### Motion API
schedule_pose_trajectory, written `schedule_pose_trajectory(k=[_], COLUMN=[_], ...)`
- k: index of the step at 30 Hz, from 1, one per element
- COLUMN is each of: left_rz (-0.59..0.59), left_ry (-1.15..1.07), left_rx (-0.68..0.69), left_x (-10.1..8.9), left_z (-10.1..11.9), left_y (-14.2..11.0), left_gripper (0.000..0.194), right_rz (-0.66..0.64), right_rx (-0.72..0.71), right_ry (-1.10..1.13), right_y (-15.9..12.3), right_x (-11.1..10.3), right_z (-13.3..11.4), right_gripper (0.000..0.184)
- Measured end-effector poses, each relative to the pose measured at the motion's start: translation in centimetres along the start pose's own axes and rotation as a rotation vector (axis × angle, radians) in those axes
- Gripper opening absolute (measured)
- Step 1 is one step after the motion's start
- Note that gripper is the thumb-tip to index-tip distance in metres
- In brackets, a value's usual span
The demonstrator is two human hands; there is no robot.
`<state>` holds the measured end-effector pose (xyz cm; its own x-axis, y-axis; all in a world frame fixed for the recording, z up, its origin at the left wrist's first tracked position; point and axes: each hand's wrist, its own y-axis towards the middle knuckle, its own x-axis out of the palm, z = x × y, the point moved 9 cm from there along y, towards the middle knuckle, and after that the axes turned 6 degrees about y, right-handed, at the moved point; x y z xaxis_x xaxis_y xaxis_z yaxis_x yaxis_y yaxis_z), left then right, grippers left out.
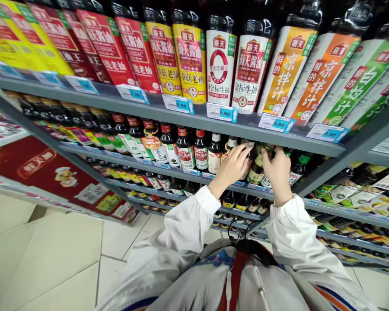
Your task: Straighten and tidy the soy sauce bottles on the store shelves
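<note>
Both my hands reach into the second shelf, among dark sauce bottles with pale labels. My left hand comes in from the left, its fingers bent over the neck of a soy sauce bottle. To its right, my right hand has its thumb raised and its fingers around the upper part of a sauce bottle; that bottle is partly hidden by the hand. Between the hands stands a bottle with a yellowish label. White sleeves cover both my arms.
Just above my hands runs the upper shelf edge, with price tags and large soy sauce bottles. A grey upright stands right of my right hand. Lower shelves hold more bottles. A red panel lies left, beside the tiled floor.
</note>
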<state>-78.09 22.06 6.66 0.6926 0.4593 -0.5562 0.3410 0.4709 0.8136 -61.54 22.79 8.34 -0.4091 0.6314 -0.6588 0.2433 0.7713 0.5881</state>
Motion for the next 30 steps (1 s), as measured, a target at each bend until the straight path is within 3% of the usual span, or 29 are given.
schedule_pose_trajectory(k=[4, 11, 22, 26, 30], left_rz=[-0.106, -0.181, -0.354, -0.413, -0.4], left_ry=[0.036, 0.175, 0.333, 0.264, 0.281], left_rx=[-0.07, -0.265, -0.322, -0.245, -0.295], left_x=[1.1, 0.7, 4.1, 4.3, 3.9], left_z=[-0.4, -2.7, -2.0, -2.2, -2.8], left_y=[2.1, 3.7, 6.2, 6.8, 6.8], left_gripper=[0.043, 0.03, 0.045, 0.035, 0.035], right_rz=[-0.082, -0.018, -0.03, -0.066, -0.094], right_rx=[0.022, 0.085, 0.078, 0.094, 0.132], right_ry=[0.031, -0.119, -0.084, -0.102, -0.135], right_y=[0.7, 0.3, 0.4, 0.4, 0.3], right_x=[1.1, 0.6, 0.5, 0.4, 0.3], right_z=[-0.1, -0.5, 0.1, -0.2, -0.4], right_gripper=[0.038, 0.046, 0.048, 0.049, 0.05])
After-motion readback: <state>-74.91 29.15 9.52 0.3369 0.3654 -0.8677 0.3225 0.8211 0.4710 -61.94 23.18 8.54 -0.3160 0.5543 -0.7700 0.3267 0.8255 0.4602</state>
